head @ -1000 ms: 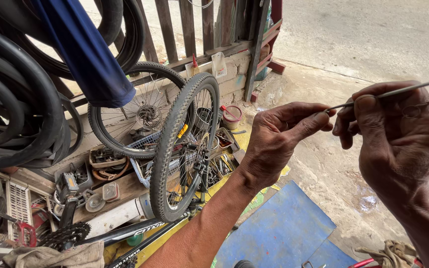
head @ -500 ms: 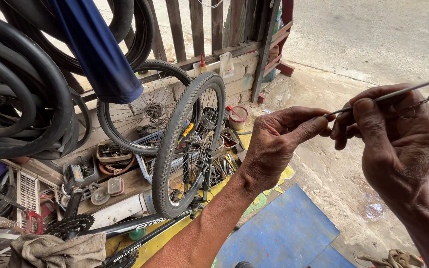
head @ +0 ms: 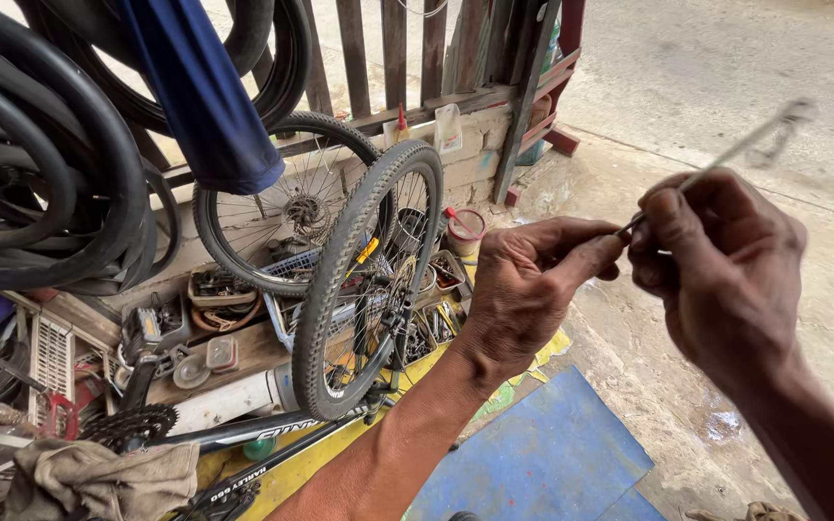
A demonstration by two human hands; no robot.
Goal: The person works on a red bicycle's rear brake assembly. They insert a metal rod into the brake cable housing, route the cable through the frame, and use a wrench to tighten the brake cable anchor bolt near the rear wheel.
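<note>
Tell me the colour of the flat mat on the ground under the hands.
Blue mat, seen clearly in the head view.

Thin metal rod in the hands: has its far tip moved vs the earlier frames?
Yes. The thin metal rod now tilts steeper, its blurred far tip raised toward the frame's top right, while both hands have shifted right, away from the knobby bicycle wheel. The head camera moved too.

Everything's carried by the bare concrete floor [head: 726, 116], with a damp patch seen at the near right. A blue mat [head: 542, 463] is laid flat on it near the middle, overlapped at its left edge by a yellow sheet [head: 407, 381]. Further left, a knobby bike wheel [head: 364, 280] is stood upright on it among small trays [head: 219, 289] of what are probably metal parts.
</note>
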